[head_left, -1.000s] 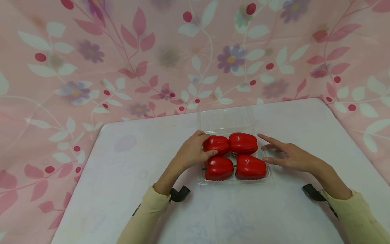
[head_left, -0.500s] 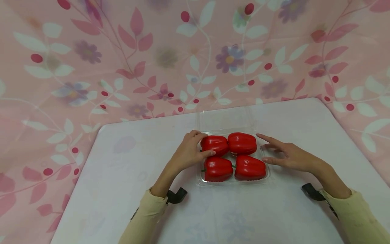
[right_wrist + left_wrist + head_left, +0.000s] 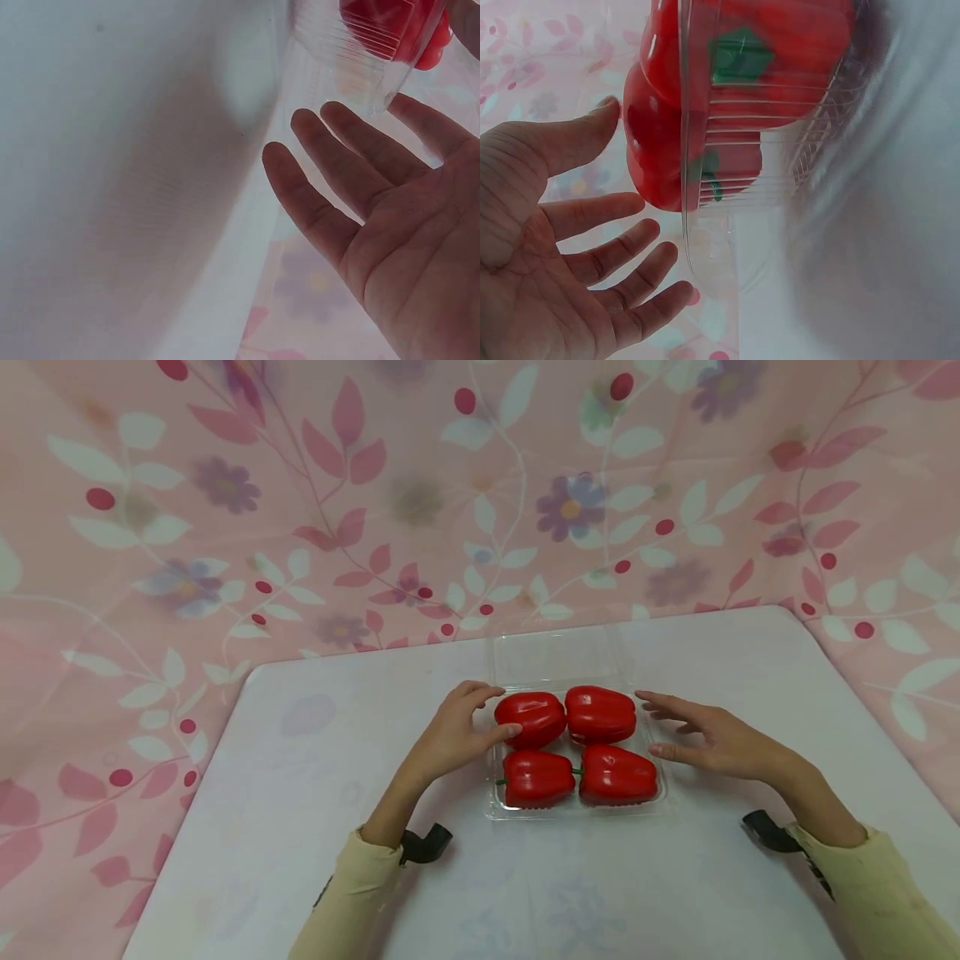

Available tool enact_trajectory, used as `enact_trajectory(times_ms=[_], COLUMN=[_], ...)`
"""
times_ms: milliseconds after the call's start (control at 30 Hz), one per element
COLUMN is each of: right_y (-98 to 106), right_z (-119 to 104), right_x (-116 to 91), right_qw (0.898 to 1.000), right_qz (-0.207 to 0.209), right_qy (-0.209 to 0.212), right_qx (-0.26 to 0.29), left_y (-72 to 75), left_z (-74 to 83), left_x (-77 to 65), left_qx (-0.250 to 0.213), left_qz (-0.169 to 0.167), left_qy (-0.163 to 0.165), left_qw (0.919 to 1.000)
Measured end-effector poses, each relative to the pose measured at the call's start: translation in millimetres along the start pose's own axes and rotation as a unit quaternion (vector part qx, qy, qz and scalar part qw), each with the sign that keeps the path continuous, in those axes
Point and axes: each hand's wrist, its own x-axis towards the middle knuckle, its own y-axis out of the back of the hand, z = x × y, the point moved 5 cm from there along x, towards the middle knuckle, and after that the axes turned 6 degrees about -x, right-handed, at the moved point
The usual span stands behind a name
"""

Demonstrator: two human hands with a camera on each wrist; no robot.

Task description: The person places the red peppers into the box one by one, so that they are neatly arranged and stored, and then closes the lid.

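Note:
Several glossy red bell peppers sit in a clear plastic clamshell box (image 3: 577,815), in two rows, its lid folded back behind them. In the head view my left hand (image 3: 455,732) is at the box's left side, fingers spread and relaxed around the back-left bell pepper (image 3: 534,714), the thumb overlapping it. The left wrist view shows that hand's palm empty, thumb and forefinger right beside the red pepper (image 3: 651,142). At the box's right side, my right hand (image 3: 716,743) is held with fingers loosely extended toward the back-right bell pepper (image 3: 602,714), gripping nothing.
The clear lid (image 3: 555,654) lies open toward the back of the white table (image 3: 360,735). Behind the table hangs a pink floral cloth (image 3: 420,502). A black wrist mount (image 3: 426,845) sticks out from the left sleeve, and another black mount (image 3: 768,831) from the right.
My left hand has drawn slightly left, its fingers and thumb spreading away from the back-left bell pepper. The right hand stays almost in place beside the box.

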Motion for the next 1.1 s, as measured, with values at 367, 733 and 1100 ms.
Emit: enact_trajectory(times_ms=[367,733,1100], right_y=[14.8,23.9,34.7], right_z=[8.5,19.2,26.3], right_x=[20.7,48.0,73.1], right_qw=[0.999,0.996,0.994], right_qz=[0.047,0.077,0.056], right_qy=[-0.018,-0.048,-0.088], right_qx=[0.008,-0.007,0.039], left_y=[7.5,4.2,1.5], left_z=[-18.9,-42.6,-53.3], left_x=[5.1,20.1,36.0], left_qx=[-0.054,-0.131,-0.302], left_qz=[0.069,0.092,0.127], left_qy=[0.027,0.077,0.122], left_qw=[0.9958,0.9841,0.9368])
